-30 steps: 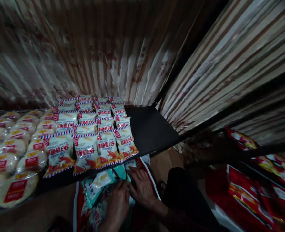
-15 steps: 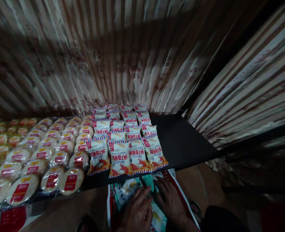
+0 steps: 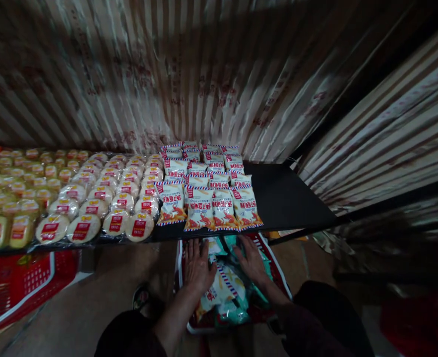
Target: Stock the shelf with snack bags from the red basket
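Below the shelf, a red basket with a white rim (image 3: pixel 177 260) holds green snack bags (image 3: pixel 232 315) and a white snack bag (image 3: pixel 219 291) with a striped edge. My left hand (image 3: pixel 199 267) reaches into the basket's left side, fingers stretched forward and nothing gripped in them. On the right, my right hand (image 3: pixel 251 259) lies over the green bags with its fingers apart; its fingertips are partly lost in the dim light. Above the basket, white snack bags (image 3: pixel 200 210) with red lettering stand in rows on the black shelf (image 3: pixel 283 196).
Wrapped round rice crackers (image 3: pixel 84 229) lie in rows left of the bags. Farther left are small yellow wrapped cakes (image 3: pixel 21 230). Another red basket (image 3: pixel 40 277) stands under the shelf at left. Striped sheeting (image 3: pixel 189 74) hangs behind the shelf.
My view has shifted, showing more of the basket. My hands have moved apart; the left one now lies at the basket's left side. A white bag shows among the green ones.
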`<state>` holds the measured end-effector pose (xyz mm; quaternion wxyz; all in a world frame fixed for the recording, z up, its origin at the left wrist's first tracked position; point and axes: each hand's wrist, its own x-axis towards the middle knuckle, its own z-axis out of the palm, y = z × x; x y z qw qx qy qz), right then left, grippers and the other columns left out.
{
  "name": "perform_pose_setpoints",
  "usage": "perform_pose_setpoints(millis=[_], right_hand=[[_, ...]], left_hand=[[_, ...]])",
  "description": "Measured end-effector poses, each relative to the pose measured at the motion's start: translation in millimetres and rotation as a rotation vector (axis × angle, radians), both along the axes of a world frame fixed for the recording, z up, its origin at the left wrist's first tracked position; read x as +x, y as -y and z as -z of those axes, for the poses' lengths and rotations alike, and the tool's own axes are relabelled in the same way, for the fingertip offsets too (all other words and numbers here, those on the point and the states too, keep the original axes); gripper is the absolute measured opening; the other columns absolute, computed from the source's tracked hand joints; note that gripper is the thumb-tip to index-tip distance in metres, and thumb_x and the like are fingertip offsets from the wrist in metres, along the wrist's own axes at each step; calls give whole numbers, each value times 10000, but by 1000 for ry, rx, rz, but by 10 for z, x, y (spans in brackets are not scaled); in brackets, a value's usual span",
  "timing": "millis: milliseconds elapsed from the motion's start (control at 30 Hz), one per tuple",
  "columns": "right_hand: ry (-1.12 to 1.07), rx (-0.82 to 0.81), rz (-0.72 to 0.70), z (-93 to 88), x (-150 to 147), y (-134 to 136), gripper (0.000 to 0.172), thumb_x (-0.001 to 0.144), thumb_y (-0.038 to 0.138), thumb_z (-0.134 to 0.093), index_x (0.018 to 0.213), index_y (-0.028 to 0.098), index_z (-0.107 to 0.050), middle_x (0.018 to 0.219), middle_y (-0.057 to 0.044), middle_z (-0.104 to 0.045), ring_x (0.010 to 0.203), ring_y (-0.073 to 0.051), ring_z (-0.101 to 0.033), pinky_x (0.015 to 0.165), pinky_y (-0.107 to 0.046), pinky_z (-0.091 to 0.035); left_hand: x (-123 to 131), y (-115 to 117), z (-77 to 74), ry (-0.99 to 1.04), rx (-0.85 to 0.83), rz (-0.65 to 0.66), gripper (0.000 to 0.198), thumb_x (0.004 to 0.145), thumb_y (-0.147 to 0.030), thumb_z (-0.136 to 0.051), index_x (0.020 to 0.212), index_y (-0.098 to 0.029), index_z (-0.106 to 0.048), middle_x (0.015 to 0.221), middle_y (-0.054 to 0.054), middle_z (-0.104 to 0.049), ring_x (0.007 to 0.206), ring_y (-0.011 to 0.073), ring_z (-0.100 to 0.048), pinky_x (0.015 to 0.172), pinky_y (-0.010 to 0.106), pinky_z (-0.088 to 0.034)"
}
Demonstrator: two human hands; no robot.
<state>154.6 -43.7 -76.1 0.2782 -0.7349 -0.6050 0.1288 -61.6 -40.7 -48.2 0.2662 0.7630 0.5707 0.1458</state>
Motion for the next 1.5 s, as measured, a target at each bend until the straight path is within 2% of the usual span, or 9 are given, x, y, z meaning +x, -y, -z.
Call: perform_pose_setpoints(millis=[167,433,733,933,1067,1200,1300,1400,1500], right_hand=[[-125,-135,-5,-7,-97,-102,567,814,585,-444,1189,183,-584,1232,-154,-621,1206,-322,-526,1062,-522,-368],[-124,-198,-146,-36,-66,-138,538,836,534,-463,1246,197,-550,1207,-135,-638,1148,-297,-579,1002,-469,-436],[-114,-169,-57,59,-85,-89,558,805,530,-491,1245,194,-558,1199,-135,-651,1137,-305,-587,1007,-502,-431],[-168,-138,-15,1,-87,-29,559,822,523,-436,1219,152,-568,1226,-167,-628,1151,-304,-581,1025,-508,-419],[-160,-20,-50,-65,-172,33,501,808,485,-485,1188,170,-574,1213,-145,-624,1156,-293,-563,1022,-486,-424],[-187,36,90,-156,-281,99,449,821,492,-471,1086,151,-594,1076,-162,-647,1018,-284,-603,934,-464,-480],[-279,-44,65,-236,-354,154,436,833,527,-455,1031,175,-617,1051,-148,-669,1010,-282,-615,931,-460,-481],[-449,-207,5,-324,-430,192,510,830,566,-489,1178,206,-588,1164,-110,-661,1085,-263,-610,974,-436,-463],[-628,-273,-17,-401,-493,204,596,779,609,-561,1239,229,-568,1227,-83,-643,1161,-253,-576,1008,-417,-439]], left_hand=[[8,-108,6,-17,-156,-24,729,815,-322,-543,1473,-118,-305,1543,168,-287,1441,337,-207,1175,496,-187],[14,-172,60,-3,-121,42,655,826,-326,-524,1441,-158,-371,1452,129,-448,1374,287,-348,1181,455,-184],[-69,-314,35,-15,-144,116,671,814,-413,-544,1423,-171,-395,1427,122,-471,1335,290,-387,1140,411,-266],[-31,-289,-19,-62,-163,142,752,789,-472,-561,1451,-189,-342,1441,123,-454,1341,323,-354,1117,471,-266],[-17,-235,-42,-63,-122,169,743,800,-442,-553,1461,-182,-334,1334,128,-549,1248,326,-432,1078,476,-302],[-25,-188,-56,-39,-57,171,699,803,-351,-547,1452,-175,-354,1276,117,-578,1207,304,-453,1096,451,-285],[-32,-155,-70,-1,4,176,718,783,-277,-566,1459,-204,-335,1278,89,-573,1220,270,-448,1151,436,-209],[-31,-111,-100,22,35,204,738,782,-279,-593,1464,-200,-322,1265,88,-583,1211,258,-462,1170,444,-170],[-29,-62,-145,29,31,212,733,781,-356,-627,1442,-180,-363,1243,98,-601,1193,266,-480,1165,464,-184]])
